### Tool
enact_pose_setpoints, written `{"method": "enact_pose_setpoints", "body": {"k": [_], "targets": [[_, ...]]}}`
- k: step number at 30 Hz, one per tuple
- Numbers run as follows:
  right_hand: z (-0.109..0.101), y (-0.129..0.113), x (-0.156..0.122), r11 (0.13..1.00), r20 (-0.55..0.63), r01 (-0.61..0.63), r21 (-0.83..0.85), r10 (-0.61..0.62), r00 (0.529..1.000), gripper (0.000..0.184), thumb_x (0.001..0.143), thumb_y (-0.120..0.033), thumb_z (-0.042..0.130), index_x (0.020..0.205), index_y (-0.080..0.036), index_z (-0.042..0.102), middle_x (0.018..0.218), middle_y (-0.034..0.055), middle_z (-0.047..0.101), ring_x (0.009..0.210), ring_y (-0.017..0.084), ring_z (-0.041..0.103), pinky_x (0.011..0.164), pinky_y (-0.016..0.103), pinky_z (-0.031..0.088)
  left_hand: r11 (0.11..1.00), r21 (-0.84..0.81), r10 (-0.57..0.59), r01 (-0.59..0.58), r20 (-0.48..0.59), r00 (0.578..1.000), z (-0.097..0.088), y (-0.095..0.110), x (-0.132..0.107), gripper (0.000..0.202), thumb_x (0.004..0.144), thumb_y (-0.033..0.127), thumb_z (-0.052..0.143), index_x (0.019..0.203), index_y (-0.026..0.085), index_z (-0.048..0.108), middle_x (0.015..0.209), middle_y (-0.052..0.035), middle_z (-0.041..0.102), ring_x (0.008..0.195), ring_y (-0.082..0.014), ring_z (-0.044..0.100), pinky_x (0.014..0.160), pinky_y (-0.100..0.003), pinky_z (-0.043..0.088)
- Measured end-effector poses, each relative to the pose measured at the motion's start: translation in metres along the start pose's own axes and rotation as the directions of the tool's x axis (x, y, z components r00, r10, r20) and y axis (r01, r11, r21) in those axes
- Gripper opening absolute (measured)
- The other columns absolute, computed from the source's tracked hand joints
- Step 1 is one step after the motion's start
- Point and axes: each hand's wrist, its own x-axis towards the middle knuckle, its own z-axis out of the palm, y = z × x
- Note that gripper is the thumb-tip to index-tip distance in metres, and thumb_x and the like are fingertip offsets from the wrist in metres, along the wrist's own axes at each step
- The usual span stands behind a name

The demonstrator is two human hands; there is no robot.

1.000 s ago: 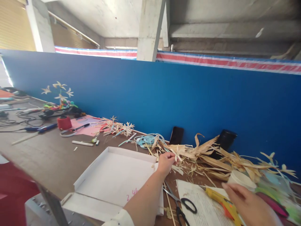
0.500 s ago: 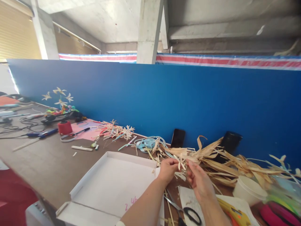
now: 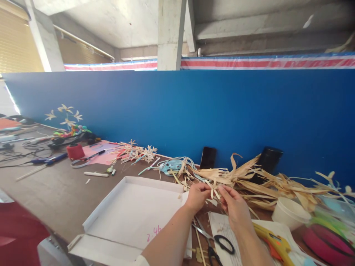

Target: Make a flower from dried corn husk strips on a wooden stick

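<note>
A small pale flower [image 3: 214,190] with narrow petals is held up between my two hands. The fingers of my left hand [image 3: 197,197] pinch it from the left side. My right hand [image 3: 234,207] has thumb and fingertips closed on its right side. Behind the hands lie dried corn husks [image 3: 249,177], tan and spread along the blue partition. Beneath and in front of them are black-handled scissors [image 3: 212,238] on a printed paper [image 3: 222,221]. A white open box [image 3: 138,210] lies by my left forearm.
To the right stand a yellow glue gun [image 3: 271,240], a white tub [image 3: 290,214] and a pink round object [image 3: 327,242]. A phone [image 3: 208,158] leans on the blue partition [image 3: 124,107]. Several finished flowers [image 3: 144,153], blue cord [image 3: 173,165] and a red spool [image 3: 75,151] lie left.
Both hands keep their pinch on the flower, with only slight finger movement. The right hand sits a touch closer to the flower's petals. The whole view has shifted a little.
</note>
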Motion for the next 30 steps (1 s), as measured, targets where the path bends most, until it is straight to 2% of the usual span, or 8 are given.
{"method": "enact_pose_setpoints", "body": {"k": [9,13,19,30], "targets": [[0.002,-0.006,-0.004,1.0,-0.019,-0.024,-0.016,0.024,1.0,0.034,0.06,-0.042,0.071,0.081,-0.016,0.064,0.043,-0.0061,0.048,0.039,0.005,0.036,0.033,0.014,0.021,1.0,0.019,0.024,-0.024,-0.009,1.0,0.0,0.001,-0.001,0.012,0.061,0.025,0.063,0.062,0.013,0.066,0.055,0.0004,0.058,0.053,-0.0098,0.049,0.054,-0.02,0.038],[0.004,-0.01,-0.005,0.999,-0.038,-0.041,0.003,0.041,0.998,0.033,0.058,-0.04,0.073,0.078,-0.015,0.064,0.042,-0.0055,0.048,0.039,0.004,0.035,0.032,0.013,0.02,0.995,0.058,0.077,-0.076,-0.027,0.997,-0.001,-0.001,0.0,0.01,0.063,0.022,0.06,0.061,0.014,0.065,0.055,0.0006,0.058,0.054,-0.0099,0.049,0.055,-0.02,0.038],[0.006,-0.014,-0.006,0.994,-0.077,-0.076,0.076,0.082,0.994,0.031,0.052,-0.036,0.076,0.072,-0.014,0.065,0.054,-0.0014,0.058,0.04,0.003,0.037,0.031,0.013,0.018,0.984,0.134,0.127,-0.12,-0.044,0.991,-0.001,-0.003,0.001,0.009,0.064,0.02,0.059,0.062,0.014,0.066,0.058,0.0002,0.059,0.057,-0.0109,0.051,0.056,-0.02,0.039],[0.006,-0.014,-0.007,0.992,-0.09,-0.101,0.071,0.107,0.99,0.032,0.051,-0.036,0.076,0.071,-0.014,0.064,0.049,-0.0031,0.054,0.038,0.003,0.035,0.031,0.012,0.017,0.945,0.252,0.219,-0.208,-0.017,0.976,-0.002,0.001,-0.003,0.011,0.065,0.015,0.056,0.063,0.015,0.067,0.059,0.0012,0.059,0.059,-0.0105,0.051,0.059,-0.019,0.038]]}}
